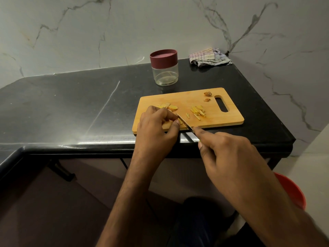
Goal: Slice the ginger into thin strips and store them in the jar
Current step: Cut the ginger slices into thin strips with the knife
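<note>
A wooden cutting board (226, 120) lies on the black counter. My left hand (156, 127) curls its fingers over a ginger slice at the board's near left, holding it down. My right hand (226, 154) grips a knife (185, 123), index finger laid along the blade's back, with the blade set against the slice beside my left fingertips. More ginger slices (169, 106) lie just beyond my left hand. A small pile of cut strips (198, 111) rests mid-board. Two ginger end scraps (208, 96) sit near the board's handle slot. The clear jar (165, 71), maroon lid on, stands behind the board.
A folded striped cloth (210, 57) lies in the counter's back right corner against the marble wall. The counter's front edge (106, 148) runs just below the board. A red bucket (292, 191) stands on the floor at the right, partly behind my right arm.
</note>
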